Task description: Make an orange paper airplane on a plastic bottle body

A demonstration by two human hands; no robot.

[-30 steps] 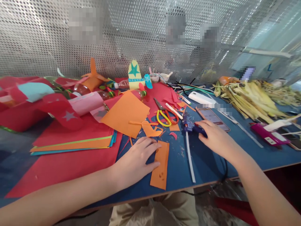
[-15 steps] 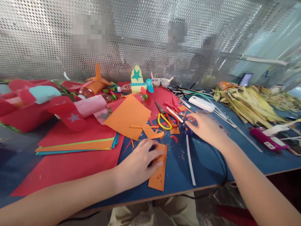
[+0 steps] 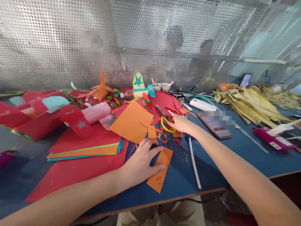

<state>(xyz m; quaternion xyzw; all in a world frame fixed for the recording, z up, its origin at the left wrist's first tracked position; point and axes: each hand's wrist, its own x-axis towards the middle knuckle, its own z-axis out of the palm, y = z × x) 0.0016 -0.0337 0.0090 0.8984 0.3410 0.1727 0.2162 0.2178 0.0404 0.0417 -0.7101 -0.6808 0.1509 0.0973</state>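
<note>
My left hand (image 3: pixel 142 161) lies with fingers spread, the thumb and fingertips on a narrow orange paper strip (image 3: pixel 163 166) at the table's front. Small holes or marks show near the strip's lower end. Farther right, my right hand (image 3: pixel 184 124) reaches over the scissors (image 3: pixel 167 125), its fingers closed at their handles. The yellow handle loop shows, while my fingers mostly cover the orange one. One end of a white stick (image 3: pixel 171 113) pokes out by those fingers. Orange paper scraps (image 3: pixel 162 137) and a large orange sheet (image 3: pixel 131 121) lie beside the scissors.
A phone (image 3: pixel 216 125) lies right of my right hand, with a white strip (image 3: pixel 194 163) below it. Stacked coloured paper (image 3: pixel 84 152) and paper-decorated bottles (image 3: pixel 96 113) occupy the left. Dried husks (image 3: pixel 251 103) and a magenta device (image 3: pixel 272 139) are on the right.
My right hand has left the dark purple object and moved left to the scissors. The orange strip has turned, its top now leaning right. The phone's screen is now uncovered.
</note>
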